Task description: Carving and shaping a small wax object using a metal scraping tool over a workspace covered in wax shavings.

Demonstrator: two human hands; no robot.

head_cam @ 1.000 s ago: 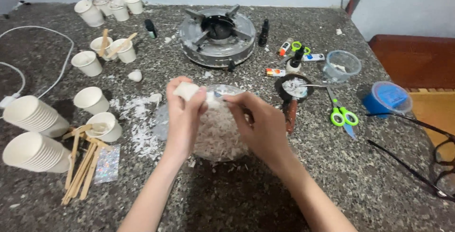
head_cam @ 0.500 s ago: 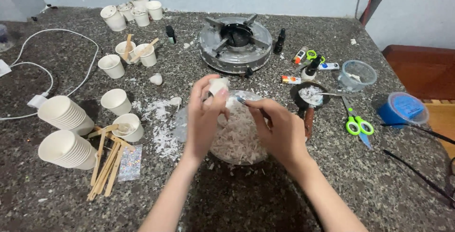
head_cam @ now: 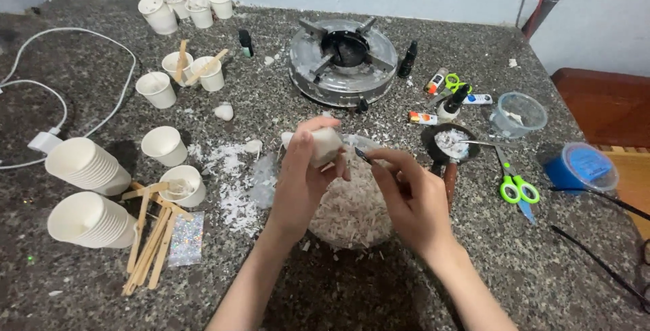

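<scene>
- Head view: the left hand (head_cam: 301, 182) is wrapped around a pale wax block (head_cam: 323, 145), thumb on one side and fingers on the other, and holds it tilted just above a clear bowl of wax shavings (head_cam: 352, 212).
- The right hand (head_cam: 413, 199) is pinched shut on a small blade (head_cam: 363, 156); its dark tip points at the block's lower edge, very near or touching it.
- The block looks firm yet brittle: it seems light, smooth and somewhat slippery, so a full wrap around its broad middle, away from the cut edge, looks the safest hold.
- The shavings in the bowl look thin, loose and featherlight; they are likely to scatter at a nudge, as the white flakes (head_cam: 230, 182) on the granite surface (head_cam: 379, 290) to the left suggest.
- The blade is slim and stiff; the pinch sits back from the tip, which keeps the fingers off the edge.
- To the left lie two stacks of paper cups (head_cam: 88, 192), single cups and wooden sticks (head_cam: 150, 236).
- Behind the bowl stands a gas burner (head_cam: 343, 57); to the right sit a small dark pan (head_cam: 450, 143) with white bits and green scissors (head_cam: 516, 185).
</scene>
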